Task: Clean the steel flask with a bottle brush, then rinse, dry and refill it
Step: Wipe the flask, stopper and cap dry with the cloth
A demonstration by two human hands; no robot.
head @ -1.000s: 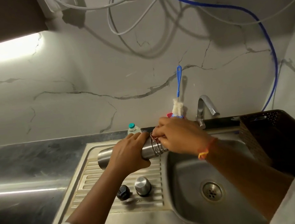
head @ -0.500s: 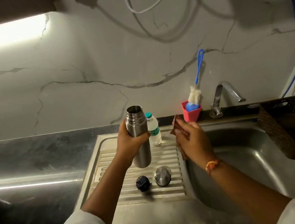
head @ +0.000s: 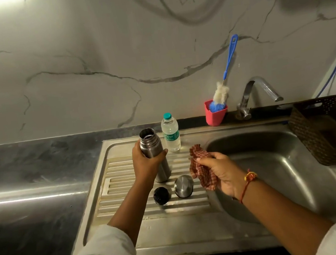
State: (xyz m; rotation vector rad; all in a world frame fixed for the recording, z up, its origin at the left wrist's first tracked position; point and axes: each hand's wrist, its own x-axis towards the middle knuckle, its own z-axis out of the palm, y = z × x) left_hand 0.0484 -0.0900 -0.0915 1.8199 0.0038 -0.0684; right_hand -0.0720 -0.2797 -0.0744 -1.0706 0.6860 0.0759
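left hand: wrapped round the middle of the steel flask. Thumb tip shows on the flask's right side; the other fingers curl round the far-left side and are mostly hidden.
steel flask: upright, mouth open and facing up, over the far part of the drainboard, left of the basin. The base looks set on the ribs, but contact is hard to confirm from this angle.
right hand: fingers curled in, bunching a checked cloth against the palm. It is above the drainboard's right edge, just right of the flask and not touching it.
checked cloth: red and white, crumpled, one frill sticking up on the far side.
steel cap: on the drainboard, near side of the flask, just beside the hanging cloth.
black stopper: on the drainboard, just left of the steel cap, a gap between them.
water bottle: clear plastic, green cap on, upright on the sink's far rim, just right of the flask.
bottle brush: bristle end down in a red cup, blue handle leaning up and right along the wall. It sits on the far side, between the water bottle and the tap.
basket: dark woven, far right, beside the basin.
counter: dark, left of the sink.
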